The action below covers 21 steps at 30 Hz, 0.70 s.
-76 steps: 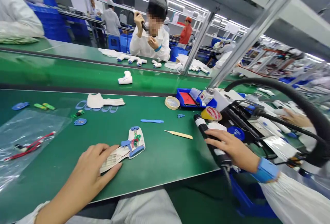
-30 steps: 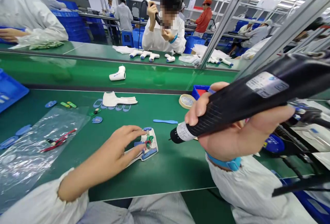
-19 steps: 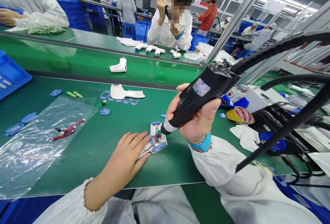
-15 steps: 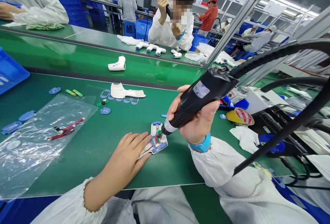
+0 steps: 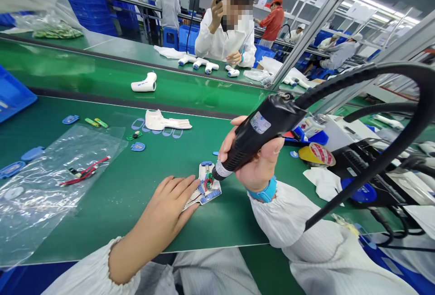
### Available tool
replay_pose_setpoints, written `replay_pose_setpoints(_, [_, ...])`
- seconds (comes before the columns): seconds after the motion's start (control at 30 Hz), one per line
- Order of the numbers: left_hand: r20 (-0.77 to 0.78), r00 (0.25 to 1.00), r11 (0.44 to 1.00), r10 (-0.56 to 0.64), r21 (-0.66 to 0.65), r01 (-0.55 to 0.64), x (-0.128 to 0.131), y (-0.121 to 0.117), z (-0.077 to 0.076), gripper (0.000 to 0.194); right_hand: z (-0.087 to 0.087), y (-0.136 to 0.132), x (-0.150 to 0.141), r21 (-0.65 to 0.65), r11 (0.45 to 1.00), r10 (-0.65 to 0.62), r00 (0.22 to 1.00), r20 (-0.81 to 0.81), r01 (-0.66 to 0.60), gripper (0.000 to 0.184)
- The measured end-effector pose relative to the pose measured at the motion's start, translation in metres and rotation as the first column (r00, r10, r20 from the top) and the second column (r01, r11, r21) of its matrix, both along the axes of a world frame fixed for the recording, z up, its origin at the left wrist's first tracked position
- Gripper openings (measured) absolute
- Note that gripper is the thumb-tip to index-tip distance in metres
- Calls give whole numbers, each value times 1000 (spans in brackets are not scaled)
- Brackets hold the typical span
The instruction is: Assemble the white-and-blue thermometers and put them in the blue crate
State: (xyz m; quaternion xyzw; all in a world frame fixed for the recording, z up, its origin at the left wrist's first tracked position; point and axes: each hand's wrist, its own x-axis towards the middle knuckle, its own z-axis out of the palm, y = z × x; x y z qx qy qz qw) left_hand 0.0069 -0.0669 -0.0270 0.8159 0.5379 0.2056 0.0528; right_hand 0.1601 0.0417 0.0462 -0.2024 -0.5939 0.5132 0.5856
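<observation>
Head view: a green desk (image 5: 136, 227) spans the scene, a clear plastic bag (image 5: 68, 195) lying at its left. A black electric screwdriver (image 5: 249, 134) slants down, the right hand (image 5: 256, 163) keeping its grip closed around the body. The left hand (image 5: 163, 206) lies flat, its grip nearly together over the handle of an open white shell (image 5: 202, 175) on the desk. Another white shell (image 5: 165, 122) rests farther back. The screwdriver's nose is at the green circuit board (image 5: 209, 179); 2 green strips (image 5: 91, 123) lie behind the bag.
</observation>
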Motion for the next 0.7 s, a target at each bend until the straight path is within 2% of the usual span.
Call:
replay_pose_setpoints(0.4, [-117,993,1000,6,16,-4,1,0,2,40,-1,2,-4,-12,996,92,996,2,-92,57])
replay_pose_setpoints(0.7, [-135,991,999,7,36,-3,1,1,-1,39,-1,15,-3,-68,996,54,998,-21,-56,54])
